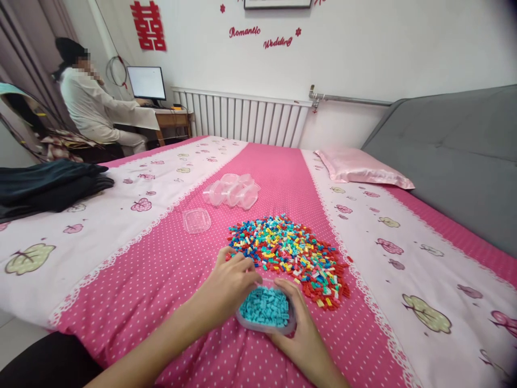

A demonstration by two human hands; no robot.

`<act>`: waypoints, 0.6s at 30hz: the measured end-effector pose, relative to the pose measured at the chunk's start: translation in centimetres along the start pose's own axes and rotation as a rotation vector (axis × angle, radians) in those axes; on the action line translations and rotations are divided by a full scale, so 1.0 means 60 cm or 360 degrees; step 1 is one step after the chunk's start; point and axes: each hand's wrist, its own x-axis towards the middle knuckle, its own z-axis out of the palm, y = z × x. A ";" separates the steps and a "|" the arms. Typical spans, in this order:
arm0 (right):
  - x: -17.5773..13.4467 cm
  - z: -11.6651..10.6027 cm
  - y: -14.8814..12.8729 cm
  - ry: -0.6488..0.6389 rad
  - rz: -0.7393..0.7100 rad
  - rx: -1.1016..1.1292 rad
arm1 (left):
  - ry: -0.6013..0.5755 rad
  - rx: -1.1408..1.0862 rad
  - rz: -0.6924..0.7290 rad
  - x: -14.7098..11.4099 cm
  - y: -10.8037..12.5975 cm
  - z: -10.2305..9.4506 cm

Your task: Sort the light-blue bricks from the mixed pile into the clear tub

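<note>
Likely sorting: your right hand (301, 320) clasps plastic tub (264, 328) of turquoise bricks (265, 307); left hand (239, 272) alongside, grip unclear, should pinch precisely.

1 filled ctnr. (260, 327), 1 pillow (361, 170)

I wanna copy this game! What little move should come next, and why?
Since the tub cupped by the right hand shows only light-blue pieces, and similar ones seem mixed into the colourful pile, the left hand might pick another light-blue one there.
</note>
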 end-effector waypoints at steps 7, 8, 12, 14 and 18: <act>-0.003 0.001 0.007 0.0015 0.0005 -0.0030 | 0.0637 -0.0178 -0.0711 -0.006 -0.120 0.074; -0.004 0.001 0.008 0.0022 0.0001 -0.0028 | 0.0685 -0.0179 -0.0781 -0.010 -0.131 0.083; -0.005 0.005 0.009 0.0036 0.0005 -0.0008 | 0.0820 -0.0120 -0.0946 -0.016 -0.146 0.096; -0.005 0.008 0.011 0.0051 -0.0003 0.0019 | 0.0819 -0.0095 -0.0953 -0.007 -0.150 0.093; -0.006 0.011 0.018 0.0081 -0.0032 0.0018 | 0.0794 -0.0032 -0.0965 0.043 -0.181 0.091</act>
